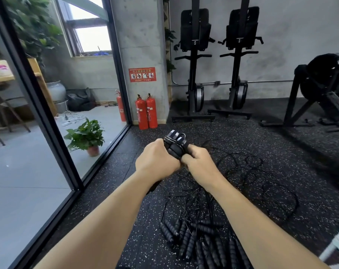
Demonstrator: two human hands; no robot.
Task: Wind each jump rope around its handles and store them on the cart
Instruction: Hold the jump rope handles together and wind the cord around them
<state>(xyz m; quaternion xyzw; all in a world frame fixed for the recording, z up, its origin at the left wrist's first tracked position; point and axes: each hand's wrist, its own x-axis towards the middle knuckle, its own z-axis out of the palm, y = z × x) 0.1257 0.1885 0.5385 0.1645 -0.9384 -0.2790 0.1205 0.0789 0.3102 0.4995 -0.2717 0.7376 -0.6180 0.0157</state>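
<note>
curling the fingers of left hand and right hand tight round the wound jump rope, held up just this side of the fire extinguishers, and risking, on any slackened grip, sprung coils dropping into the loose ropes nearer than those extinguishers.

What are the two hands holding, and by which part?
Both the left hand and right hand grip a pair of jump rope handles, around their near ends.

Black jump ropes on black white-speckled floor; red fire extinguishers; green potted plant.
</note>
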